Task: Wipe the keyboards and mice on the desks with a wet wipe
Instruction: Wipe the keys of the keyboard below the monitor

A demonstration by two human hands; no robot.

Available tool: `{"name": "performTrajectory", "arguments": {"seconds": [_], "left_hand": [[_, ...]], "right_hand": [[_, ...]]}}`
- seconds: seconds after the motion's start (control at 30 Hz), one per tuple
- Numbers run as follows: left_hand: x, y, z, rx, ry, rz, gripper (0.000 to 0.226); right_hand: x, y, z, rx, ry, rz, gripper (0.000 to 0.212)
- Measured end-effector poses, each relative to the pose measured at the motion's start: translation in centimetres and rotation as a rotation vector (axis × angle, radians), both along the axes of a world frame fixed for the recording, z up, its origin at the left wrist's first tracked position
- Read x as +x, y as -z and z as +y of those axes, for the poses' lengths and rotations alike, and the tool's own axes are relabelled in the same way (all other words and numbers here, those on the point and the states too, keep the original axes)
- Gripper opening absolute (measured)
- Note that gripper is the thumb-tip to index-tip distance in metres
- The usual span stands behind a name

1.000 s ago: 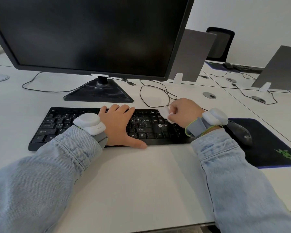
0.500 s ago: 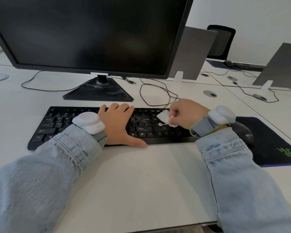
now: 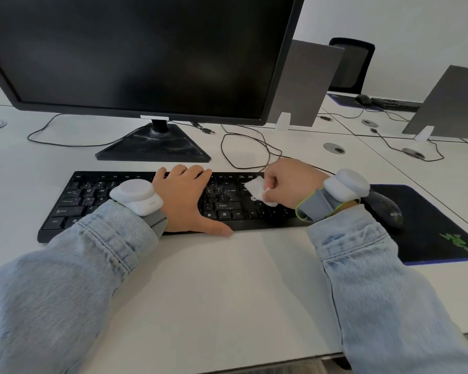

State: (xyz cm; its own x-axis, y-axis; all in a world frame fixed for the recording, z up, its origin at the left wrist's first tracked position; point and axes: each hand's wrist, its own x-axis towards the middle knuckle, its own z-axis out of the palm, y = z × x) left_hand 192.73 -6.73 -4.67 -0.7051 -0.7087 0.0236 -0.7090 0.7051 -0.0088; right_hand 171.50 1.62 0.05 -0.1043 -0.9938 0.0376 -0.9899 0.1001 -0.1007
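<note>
wet wipe (image 3: 257, 190) shifted slightly left on keyboard (image 3: 227, 203)

monitor (image 3: 135, 49): top and left cut off by frame | mouse (image 3: 387, 209): partly behind right wrist | keyboard (image 3: 73, 203): middle keys under left hand (image 3: 185, 201)

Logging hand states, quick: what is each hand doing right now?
Left hand: open, flat on the keyboard.
Right hand: pinching the wet wipe against the keys.

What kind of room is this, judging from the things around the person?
Probably a shared office: a monitor and keyboard on a white desk, grey dividers between seats, and a second keyboard on the desk behind.
</note>
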Motion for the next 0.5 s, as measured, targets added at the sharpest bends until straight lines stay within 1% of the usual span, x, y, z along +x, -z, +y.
{"name": "performTrajectory", "arguments": {"seconds": [0.03,0.1,0.2,0.27,0.37,0.43,0.5], "left_hand": [[0.0,0.0,0.0,-0.003,0.001,0.002,0.147],[0.0,0.0,0.0,0.000,-0.002,0.001,0.147],[0.0,-0.1,0.0,0.011,-0.003,0.000,0.148],[0.0,-0.2,0.1,0.016,-0.002,-0.004,0.148],[0.0,-0.1,0.1,0.012,0.001,0.010,0.146],[0.0,-0.1,0.2,0.009,-0.002,0.017,0.145],[0.0,-0.1,0.2,0.009,-0.003,0.016,0.145]], "right_hand": [[-0.2,-0.1,0.1,-0.027,0.016,0.017,0.011],[0.0,0.1,0.0,-0.065,0.001,-0.042,0.011],[1.1,0.2,0.1,-0.017,-0.053,-0.116,0.009],[0.9,0.0,0.3,0.015,-0.042,-0.090,0.008],[0.3,-0.1,0.4,-0.019,-0.002,-0.009,0.011],[0.5,0.2,0.7,-0.034,-0.015,-0.053,0.012],[0.9,0.4,1.0,-0.005,-0.046,-0.117,0.010]]}}
